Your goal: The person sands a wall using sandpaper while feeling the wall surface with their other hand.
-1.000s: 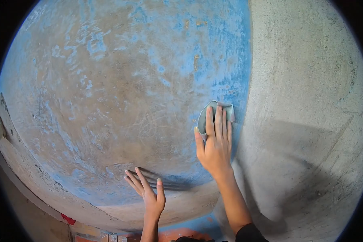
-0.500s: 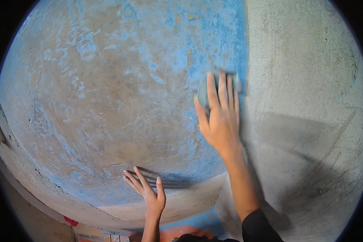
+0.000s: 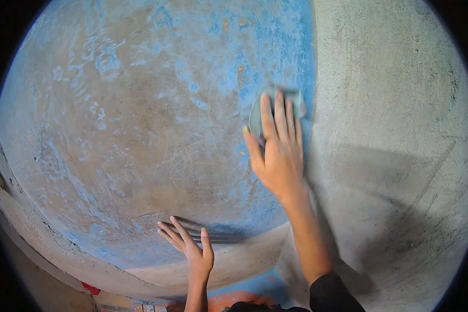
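My right hand (image 3: 278, 156) presses a grey-green sheet of sandpaper (image 3: 256, 118) flat against the blue-painted wall (image 3: 156, 125), close to the inner corner. Its fingers lie over the sheet and hide much of it, and the thumb sticks out to the left. The paint around it is worn and patchy, with greyish-brown plaster showing. Lower down, my left hand (image 3: 193, 249) has its fingers spread and holds nothing. Its fingertips are at the lower part of the same wall; whether they touch it I cannot tell.
A rough grey wall (image 3: 385, 93) meets the painted one at the corner on the right. Below the blue paint runs a pale plaster band (image 3: 234, 268). A small red thing (image 3: 91, 288) lies at the lower left, and an orange and blue surface (image 3: 244, 291) shows at the bottom.
My right hand and the sandpaper have moved slightly left over the wall. The left hand stays about where it was. The whole view has shifted a little.
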A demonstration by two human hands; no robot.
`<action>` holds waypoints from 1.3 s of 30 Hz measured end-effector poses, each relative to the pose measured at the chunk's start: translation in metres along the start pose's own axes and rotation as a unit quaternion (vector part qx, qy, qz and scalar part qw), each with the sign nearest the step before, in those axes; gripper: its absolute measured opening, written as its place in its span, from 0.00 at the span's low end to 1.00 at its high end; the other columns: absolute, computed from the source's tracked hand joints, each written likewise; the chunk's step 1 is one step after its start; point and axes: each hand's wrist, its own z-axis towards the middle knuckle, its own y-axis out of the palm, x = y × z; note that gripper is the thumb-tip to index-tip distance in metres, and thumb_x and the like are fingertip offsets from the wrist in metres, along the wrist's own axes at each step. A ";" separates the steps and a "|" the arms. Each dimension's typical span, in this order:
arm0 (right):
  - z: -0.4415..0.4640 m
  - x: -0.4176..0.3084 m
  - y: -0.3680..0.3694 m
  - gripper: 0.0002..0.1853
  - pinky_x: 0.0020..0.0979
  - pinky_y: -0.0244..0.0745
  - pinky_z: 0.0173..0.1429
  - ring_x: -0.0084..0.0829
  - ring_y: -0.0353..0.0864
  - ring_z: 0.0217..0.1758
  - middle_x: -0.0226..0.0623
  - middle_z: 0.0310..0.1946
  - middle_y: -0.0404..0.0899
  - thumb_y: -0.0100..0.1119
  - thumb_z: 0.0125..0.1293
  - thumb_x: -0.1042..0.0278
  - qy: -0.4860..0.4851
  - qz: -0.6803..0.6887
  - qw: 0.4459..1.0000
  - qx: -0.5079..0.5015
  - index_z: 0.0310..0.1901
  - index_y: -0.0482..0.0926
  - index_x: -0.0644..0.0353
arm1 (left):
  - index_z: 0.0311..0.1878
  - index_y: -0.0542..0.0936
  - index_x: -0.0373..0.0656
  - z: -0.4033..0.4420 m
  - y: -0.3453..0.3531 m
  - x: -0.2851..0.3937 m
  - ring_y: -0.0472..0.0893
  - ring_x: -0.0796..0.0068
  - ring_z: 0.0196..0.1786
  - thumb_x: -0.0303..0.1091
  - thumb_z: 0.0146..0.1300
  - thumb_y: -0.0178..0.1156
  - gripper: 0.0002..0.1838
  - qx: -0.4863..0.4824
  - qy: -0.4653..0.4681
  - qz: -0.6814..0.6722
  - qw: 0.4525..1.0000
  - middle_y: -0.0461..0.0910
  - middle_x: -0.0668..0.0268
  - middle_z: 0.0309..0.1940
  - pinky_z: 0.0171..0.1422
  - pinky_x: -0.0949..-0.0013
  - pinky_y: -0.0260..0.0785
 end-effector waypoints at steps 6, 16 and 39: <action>-0.011 0.002 -0.010 0.35 0.57 0.46 0.78 0.56 0.50 0.79 0.50 0.77 0.53 0.53 0.71 0.50 -0.006 -0.037 0.998 -0.052 0.75 0.60 0.54 | 0.81 0.45 0.45 0.003 -0.010 0.000 0.27 0.35 0.80 0.46 0.74 0.50 0.40 -0.006 0.012 0.020 1.000 0.26 0.46 0.80 0.77 0.33 0.24; -0.057 -0.003 0.001 0.38 0.60 0.48 0.77 0.58 0.51 0.79 0.53 0.77 0.53 0.56 0.67 0.57 0.002 -0.008 0.996 -0.083 0.77 0.56 0.55 | 0.81 0.46 0.45 0.029 -0.015 0.007 0.24 0.30 0.78 0.49 0.74 0.48 0.39 -0.003 0.036 0.070 0.997 0.23 0.37 0.78 0.75 0.30 0.23; -0.027 -0.061 0.019 0.42 0.58 0.49 0.77 0.50 0.56 0.78 0.53 0.76 0.56 0.64 0.54 0.62 -0.252 0.063 0.948 -0.184 0.74 0.64 0.42 | 0.79 0.56 0.48 0.021 -0.073 -0.038 0.34 0.40 0.81 0.45 0.76 0.47 0.32 -0.038 0.021 0.070 0.997 0.37 0.48 0.81 0.79 0.41 0.29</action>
